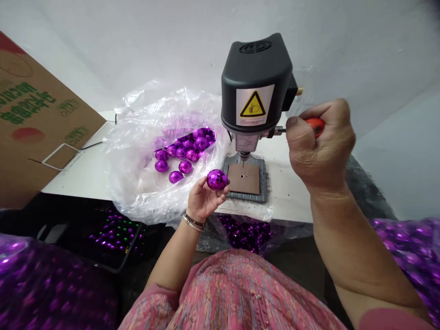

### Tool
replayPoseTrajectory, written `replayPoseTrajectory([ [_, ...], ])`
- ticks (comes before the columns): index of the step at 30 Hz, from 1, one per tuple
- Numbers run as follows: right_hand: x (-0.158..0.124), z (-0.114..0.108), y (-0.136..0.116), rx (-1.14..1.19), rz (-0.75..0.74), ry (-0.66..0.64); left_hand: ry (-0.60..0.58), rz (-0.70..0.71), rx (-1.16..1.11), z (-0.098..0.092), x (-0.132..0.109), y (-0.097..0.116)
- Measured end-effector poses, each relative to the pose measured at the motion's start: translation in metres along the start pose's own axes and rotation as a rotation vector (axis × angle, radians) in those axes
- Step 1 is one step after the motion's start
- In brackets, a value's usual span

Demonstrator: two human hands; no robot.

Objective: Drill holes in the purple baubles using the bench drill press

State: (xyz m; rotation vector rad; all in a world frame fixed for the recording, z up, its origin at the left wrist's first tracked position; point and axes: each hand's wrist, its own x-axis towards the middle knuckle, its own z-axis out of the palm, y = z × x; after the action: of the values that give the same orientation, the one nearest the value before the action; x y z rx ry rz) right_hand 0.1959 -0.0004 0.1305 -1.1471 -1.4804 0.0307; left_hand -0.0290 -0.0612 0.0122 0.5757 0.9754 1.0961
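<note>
Left hand (203, 198): fingertips grip 1 purple faceted ball (217, 179), beside drill base plate (244, 179). Right hand (319, 144): fist closed on red lever knob (316, 126). Clear plastic bag (137, 183), beyond left hand: many purple balls (185, 149).

Yellow warning triangle (252, 106), on drill press (256, 59)

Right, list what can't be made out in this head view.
1. Head view: the red handle is mostly hidden inside the right hand.
2. The drill bit is too small to show whether it spins.
3. The purple ball in the left hand hides its far side.
4. The cardboard box is cut off by the left edge.
5. The warning label has fine print too small to read.
</note>
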Motion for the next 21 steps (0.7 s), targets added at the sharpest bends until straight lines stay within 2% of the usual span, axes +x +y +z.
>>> replayPoseTrajectory([
  [3,-0.002,0.002,0.001,0.023,-0.022,0.015,0.013,0.102,0.143,0.003,-0.005,-0.014],
  [7,-0.004,0.004,0.004,0.034,-0.058,0.055,0.123,0.486,0.584,0.004,-0.013,-0.031],
  [9,-0.004,0.005,0.005,0.023,-0.062,0.066,0.152,0.561,0.693,0.004,-0.015,-0.037],
  [14,-0.005,0.005,0.007,0.031,-0.062,0.061,0.142,0.492,0.571,0.004,-0.021,-0.049],
  [16,-0.006,0.005,0.008,0.039,-0.072,0.058,0.144,0.434,0.479,-0.001,-0.030,-0.047],
  [19,-0.007,0.004,0.010,0.028,-0.078,0.053,0.262,0.376,0.251,-0.031,-0.058,-0.019],
  [20,-0.007,0.004,0.011,0.022,-0.078,0.054,0.334,0.412,0.151,-0.048,-0.071,-0.002],
  [21,-0.007,0.004,0.011,0.017,-0.078,0.060,0.438,0.540,0.046,-0.066,-0.083,0.018],
])
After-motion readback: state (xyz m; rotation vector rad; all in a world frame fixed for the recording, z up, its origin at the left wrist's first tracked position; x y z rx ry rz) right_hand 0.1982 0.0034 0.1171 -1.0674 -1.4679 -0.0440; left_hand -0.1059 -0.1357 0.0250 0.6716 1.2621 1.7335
